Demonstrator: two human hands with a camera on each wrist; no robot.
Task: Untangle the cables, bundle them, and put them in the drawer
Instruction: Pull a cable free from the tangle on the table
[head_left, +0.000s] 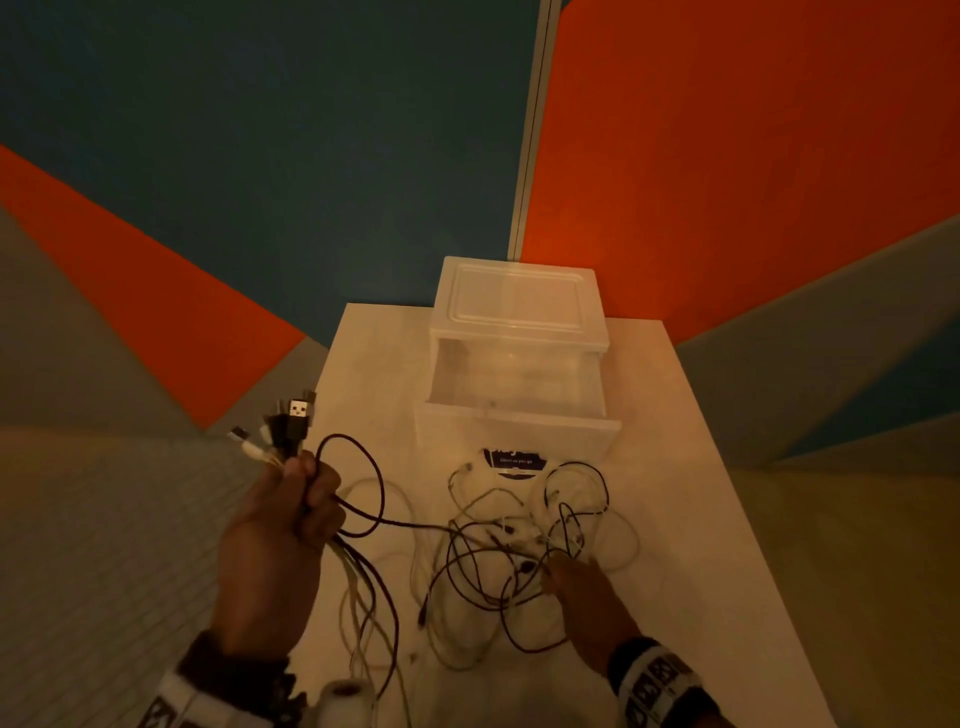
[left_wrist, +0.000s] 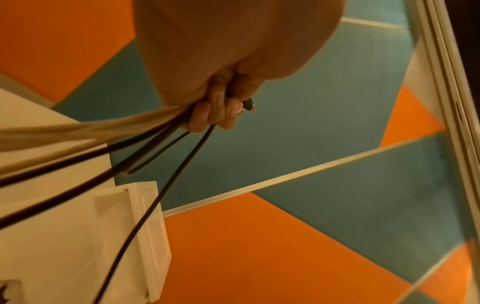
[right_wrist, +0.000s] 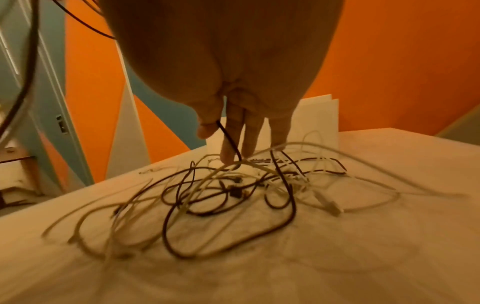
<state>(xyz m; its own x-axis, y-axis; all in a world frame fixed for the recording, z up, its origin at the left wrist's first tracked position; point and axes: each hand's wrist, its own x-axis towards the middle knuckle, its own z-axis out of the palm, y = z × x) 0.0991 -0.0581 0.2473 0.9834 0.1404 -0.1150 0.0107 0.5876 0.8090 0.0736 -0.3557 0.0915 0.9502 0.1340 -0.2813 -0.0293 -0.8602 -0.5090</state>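
My left hand (head_left: 283, 514) is raised at the table's left edge, fist closed round a bunch of black and white cable ends (left_wrist: 145, 135); their plugs (head_left: 296, 415) stick up above the fist. The cables trail down to a loose tangle (head_left: 519, 545) on the white table (head_left: 675, 571). My right hand (head_left: 582, 587) reaches into the near side of the tangle (right_wrist: 233, 191). Its thumb and forefinger (right_wrist: 228, 148) pinch a black cable (right_wrist: 230, 139), with the other fingers straight. Behind the tangle stands a translucent drawer unit (head_left: 519, 296) with its drawer (head_left: 519, 439) pulled open.
A dark round sticker (head_left: 514, 462) lies on the table just in front of the drawer. A pale roll (head_left: 345, 699) sits at the near edge by my left wrist. Orange and teal walls close in behind and on both sides.
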